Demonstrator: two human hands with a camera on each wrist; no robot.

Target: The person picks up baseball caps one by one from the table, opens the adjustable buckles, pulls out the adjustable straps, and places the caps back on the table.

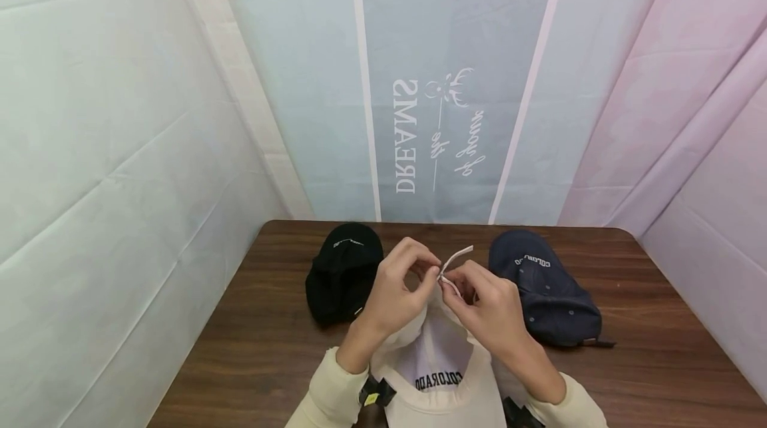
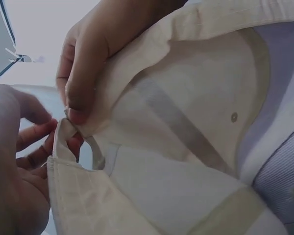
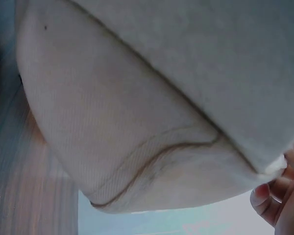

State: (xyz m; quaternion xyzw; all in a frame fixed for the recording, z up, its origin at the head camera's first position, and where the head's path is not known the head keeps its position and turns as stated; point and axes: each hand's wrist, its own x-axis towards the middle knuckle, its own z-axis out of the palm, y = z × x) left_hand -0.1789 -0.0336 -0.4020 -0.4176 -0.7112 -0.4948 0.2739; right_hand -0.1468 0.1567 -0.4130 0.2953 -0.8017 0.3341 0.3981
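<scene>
A cream baseball cap (image 1: pixel 443 409) with dark COLORADO lettering is held up at the near edge of the table, its inside facing me. My left hand (image 1: pixel 400 288) pinches the cap's back strap (image 1: pixel 458 255) between thumb and fingertips. Opposite it, my right hand (image 1: pixel 488 305) pinches the same strap, close to the left fingertips. One loose strap end sticks up between the hands. In the left wrist view, the strap (image 2: pixel 63 139) spans the back opening of the cap. The cap's outer panels (image 3: pixel 112 98) fill most of the right wrist view and hide much of that hand.
On the brown wooden table (image 1: pixel 252 355), a black cap (image 1: pixel 344 275) lies to the left of my hands. A navy cap (image 1: pixel 548 295) with white lettering lies on the right. Pale cloth walls (image 1: pixel 132 148) surround the table on the left, back and right.
</scene>
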